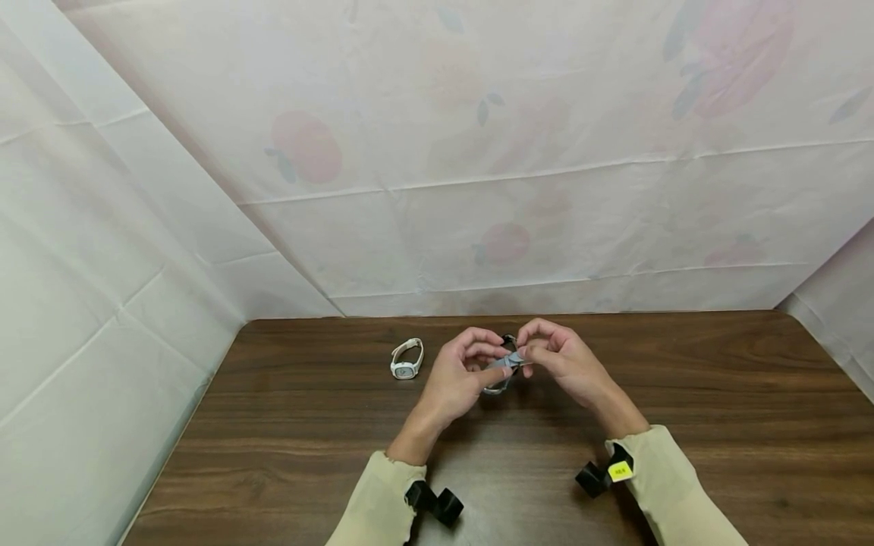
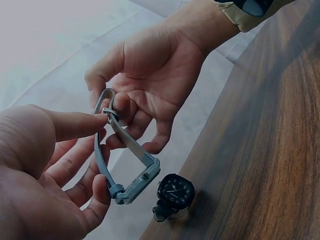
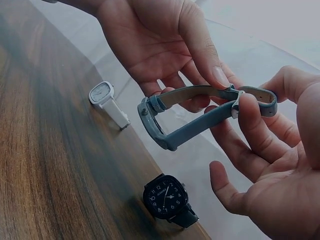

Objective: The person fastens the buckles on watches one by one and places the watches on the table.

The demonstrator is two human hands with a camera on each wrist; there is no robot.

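A grey-blue wristwatch [image 1: 504,367] with its strap looped hangs just above the table's far middle. My left hand [image 1: 486,362] pinches the strap near the buckle, thumb on top and fingers curled beneath. My right hand [image 1: 531,352] pinches the buckle end from the other side. In the left wrist view the grey watch [image 2: 134,172] hangs case down between the left hand [image 2: 80,150] and the right hand [image 2: 135,112]. The right wrist view shows the grey watch [image 3: 187,122] with its case to the left, the left hand [image 3: 200,65] above it and the right hand [image 3: 255,132] at the buckle.
A white watch [image 1: 407,359] lies on the dark wooden table [image 1: 683,425] left of my hands and shows as the white watch [image 3: 106,99]. A black square watch [image 2: 175,192] lies under the hands, also the black watch [image 3: 167,197]. White sheets wall in the back and sides.
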